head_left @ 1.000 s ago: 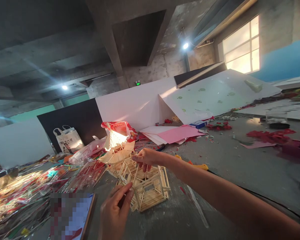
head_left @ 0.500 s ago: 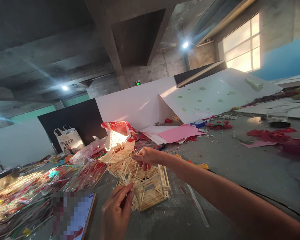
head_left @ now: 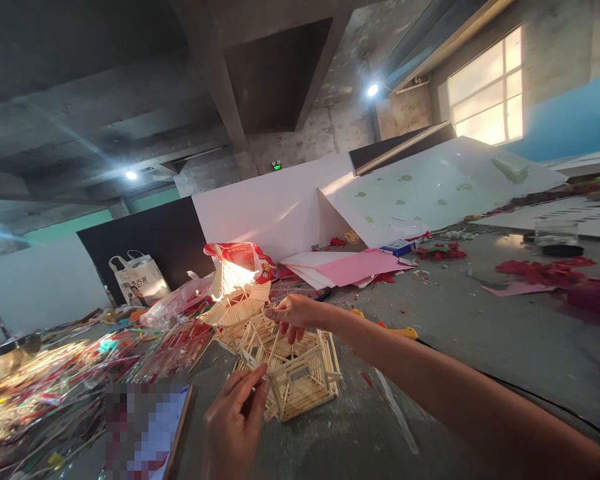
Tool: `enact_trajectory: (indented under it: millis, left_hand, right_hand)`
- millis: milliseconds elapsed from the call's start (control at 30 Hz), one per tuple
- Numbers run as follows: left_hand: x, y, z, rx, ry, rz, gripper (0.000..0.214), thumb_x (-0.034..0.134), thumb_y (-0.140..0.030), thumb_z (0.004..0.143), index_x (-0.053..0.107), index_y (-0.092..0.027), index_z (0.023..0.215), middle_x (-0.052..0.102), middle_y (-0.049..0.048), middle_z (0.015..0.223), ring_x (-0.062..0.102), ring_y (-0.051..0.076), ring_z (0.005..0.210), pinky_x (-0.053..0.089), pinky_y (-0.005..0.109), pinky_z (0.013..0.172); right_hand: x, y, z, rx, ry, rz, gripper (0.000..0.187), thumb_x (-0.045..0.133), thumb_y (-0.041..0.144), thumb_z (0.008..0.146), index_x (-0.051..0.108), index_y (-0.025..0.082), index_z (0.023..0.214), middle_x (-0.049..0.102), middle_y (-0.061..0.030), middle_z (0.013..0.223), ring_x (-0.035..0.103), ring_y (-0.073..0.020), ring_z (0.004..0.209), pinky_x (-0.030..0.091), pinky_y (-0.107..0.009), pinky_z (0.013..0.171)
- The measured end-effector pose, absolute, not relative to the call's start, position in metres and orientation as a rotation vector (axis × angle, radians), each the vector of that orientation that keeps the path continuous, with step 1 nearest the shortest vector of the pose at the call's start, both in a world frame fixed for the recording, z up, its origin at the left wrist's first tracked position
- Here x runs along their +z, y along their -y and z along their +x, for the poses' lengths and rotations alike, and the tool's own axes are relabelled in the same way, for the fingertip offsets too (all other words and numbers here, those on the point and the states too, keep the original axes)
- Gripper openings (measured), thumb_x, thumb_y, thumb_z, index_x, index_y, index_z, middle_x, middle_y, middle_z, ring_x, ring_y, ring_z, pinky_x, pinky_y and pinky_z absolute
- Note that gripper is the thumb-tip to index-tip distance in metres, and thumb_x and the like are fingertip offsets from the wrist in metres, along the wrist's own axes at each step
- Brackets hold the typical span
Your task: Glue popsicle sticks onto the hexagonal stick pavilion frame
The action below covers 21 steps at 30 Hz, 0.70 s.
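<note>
We had the stick frame (head_left: 305,401) on the table (head_left: 355,433), between and just ahead of our hands, with a roofed stick model (head_left: 241,311) close behind it. Our left hand (head_left: 237,415) had thumb and forefinger pinched on the frame's near left edge; our right hand (head_left: 296,315) reached over its far side with fingers drawn together, and we could not tell what, if anything, was in that grip. We judged the frame light and stiff but fragile at its slim posts and joints, so the low, closely laid base looked the safest hold. Of the containers, a white tote bag (head_left: 141,281) stood at the back left, a red bag (head_left: 245,253) lay behind the model, and a clear jar (head_left: 557,233) sat far right; we could not make out their contents.
</note>
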<state>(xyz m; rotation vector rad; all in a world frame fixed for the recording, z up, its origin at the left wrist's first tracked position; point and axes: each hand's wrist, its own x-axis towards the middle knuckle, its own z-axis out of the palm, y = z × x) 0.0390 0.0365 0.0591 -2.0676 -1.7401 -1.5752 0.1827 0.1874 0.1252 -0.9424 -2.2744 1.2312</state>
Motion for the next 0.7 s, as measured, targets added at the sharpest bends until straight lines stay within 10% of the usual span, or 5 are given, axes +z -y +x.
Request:
enact_trajectory:
  millis: [700]
  left_hand:
    - [0.070, -0.047, -0.006, -1.603, 2.154, -2.155, 0.044, 0.053, -0.053, 0.073, 0.065, -0.016, 0.095, 0.057, -0.0017, 0.055, 0.052, 0.012, 0.048, 0.041, 0.020, 0.044]
  right_hand:
    - [0.134, -0.198, 0.194, 1.106, 2.309, -0.969, 0.052, 0.043, 0.062, 0.079, 0.050, 0.012, 0.068, 0.064, -0.0090, 0.075, 0.061, -0.0119, 0.048, 0.047, -0.020, 0.042]
